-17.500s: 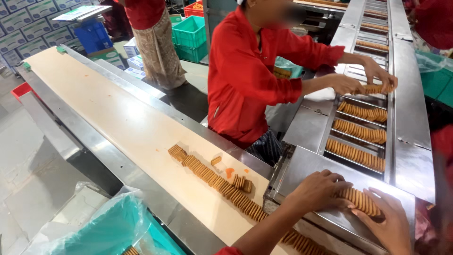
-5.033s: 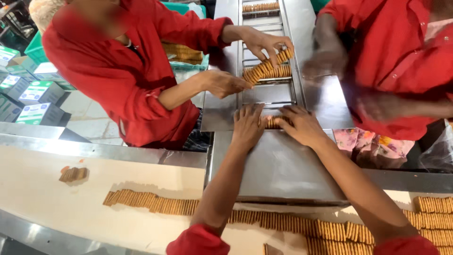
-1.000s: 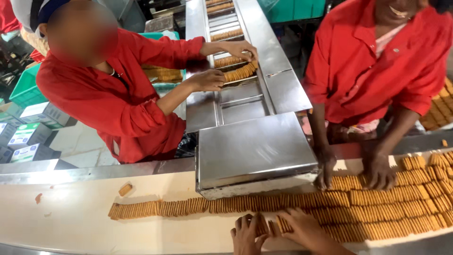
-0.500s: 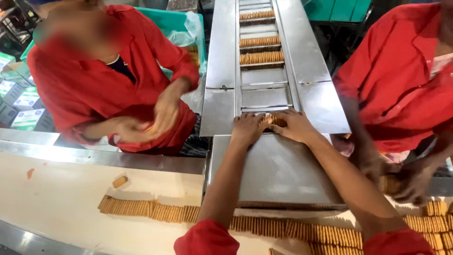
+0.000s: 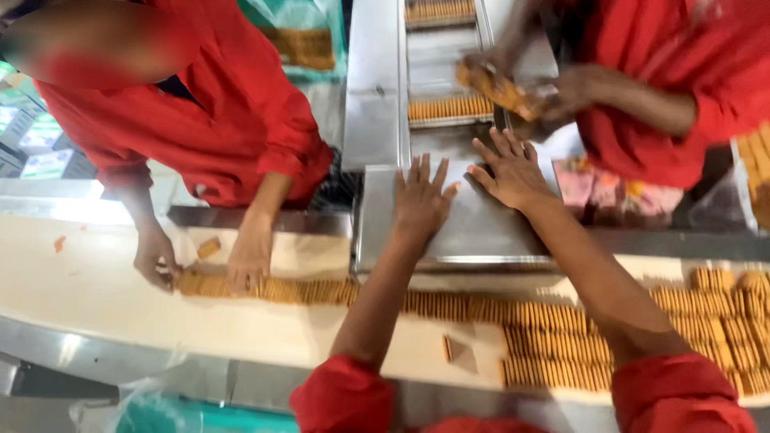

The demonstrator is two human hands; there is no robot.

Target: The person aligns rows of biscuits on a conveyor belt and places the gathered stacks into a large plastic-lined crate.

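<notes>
Cream conveyor belt (image 5: 96, 297) crosses the head view, carrying packed rows of biscuits (image 5: 553, 337). I see both hands flat, fingers spread, holding nothing: left hand (image 5: 420, 200) and right hand (image 5: 507, 170) rest on the steel plate (image 5: 473, 228). Beyond lies a biscuit stack (image 5: 449, 107) in the feed channel. One co-worker's hands (image 5: 249, 261) touch the belt row; another's blurred hands grip biscuits, details unclear.
</notes>
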